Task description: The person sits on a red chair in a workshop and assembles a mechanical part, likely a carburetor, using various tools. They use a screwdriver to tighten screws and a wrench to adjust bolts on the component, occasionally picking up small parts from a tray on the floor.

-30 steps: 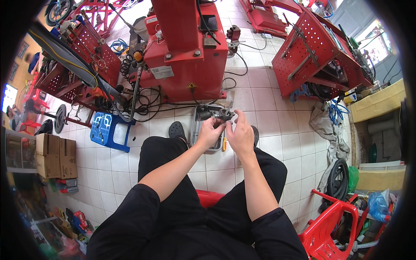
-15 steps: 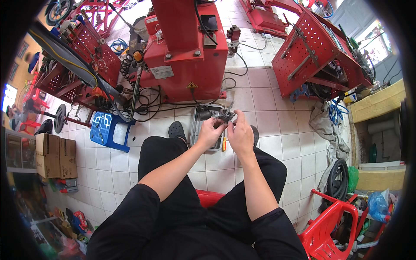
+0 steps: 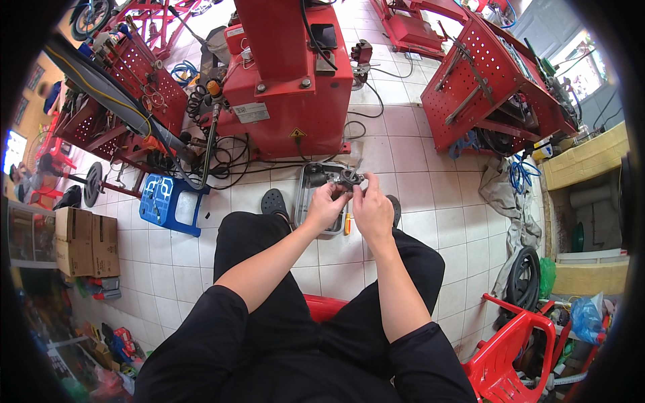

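Note:
Between my knees, both hands hold a dark round metal part [image 3: 350, 177] with a ring-like opening, raised over a grey tray [image 3: 300, 208]. My left hand [image 3: 326, 205] is closed on its left side, thumb and fingers pinching near its lower edge. On the other side my right hand [image 3: 374, 207] grips it with the fingers at its right edge. A black cylindrical part [image 3: 314, 176] lies in the tray, left of the held part. Close to the tray's right side is a screwdriver with a yellow-orange handle [image 3: 348, 224]. Fine detail of the held part is too small to make out.
A red machine base [image 3: 289, 121] stands ahead, with black hoses and cables on the floor around it. To the left are a blue stool [image 3: 168, 201] and cardboard boxes [image 3: 86, 242]. A red perforated tool cart [image 3: 487, 94] and a red chair [image 3: 514, 349] are on the right.
Almost nothing differs. My right fingers have shifted very slightly at the held part's edge; both hands keep hold of it in the same place.

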{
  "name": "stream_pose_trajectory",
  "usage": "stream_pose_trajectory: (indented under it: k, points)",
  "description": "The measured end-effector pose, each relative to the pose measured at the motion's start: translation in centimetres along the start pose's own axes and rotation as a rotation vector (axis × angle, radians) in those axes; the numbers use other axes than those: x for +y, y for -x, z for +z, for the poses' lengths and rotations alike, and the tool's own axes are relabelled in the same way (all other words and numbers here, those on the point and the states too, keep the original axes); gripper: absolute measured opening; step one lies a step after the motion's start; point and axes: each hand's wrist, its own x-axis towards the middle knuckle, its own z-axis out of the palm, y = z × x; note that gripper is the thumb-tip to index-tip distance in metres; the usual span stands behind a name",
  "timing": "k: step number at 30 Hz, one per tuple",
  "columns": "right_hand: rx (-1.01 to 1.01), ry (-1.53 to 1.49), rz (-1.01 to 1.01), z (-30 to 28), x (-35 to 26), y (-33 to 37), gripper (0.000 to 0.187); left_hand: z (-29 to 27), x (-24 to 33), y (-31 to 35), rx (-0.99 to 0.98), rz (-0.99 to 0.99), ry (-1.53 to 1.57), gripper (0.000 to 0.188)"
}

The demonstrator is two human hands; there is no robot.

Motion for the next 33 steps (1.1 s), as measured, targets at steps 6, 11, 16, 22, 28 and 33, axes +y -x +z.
stream_pose_trajectory:
  k: [6, 11, 16, 22, 28, 33]
  points:
    - [-0.020, -0.054, -0.045, 0.17, 0.58, -0.17, 0.038, 0.17, 0.62, 0.10, 0.006, 0.014, 0.002, 0.019]
    - [0.019, -0.017, -0.016, -0.02, -0.02, 0.06, 0.038, 0.18, 0.27, 0.03, 0.018, 0.045, 0.010, 0.018]
    - [0.062, -0.067, -0.133, 0.15, 0.57, -0.19, 0.038, 0.22, 0.54, 0.11, -0.003, 0.010, 0.024, 0.017]
    - [0.072, -0.007, -0.109, 0.09, 0.23, -0.11, 0.039, 0.08, 0.17, 0.04, -0.006, 0.027, 0.021, 0.016]
    - [-0.068, 0.003, -0.016, -0.15, 0.18, -0.08, 0.040, 0.10, 0.74, 0.12, -0.013, 0.025, 0.027, 0.015]
    - [0.054, -0.053, -0.118, -0.09, 0.05, -0.05, 0.036, 0.14, 0.36, 0.10, 0.012, 0.030, 0.030, 0.016]
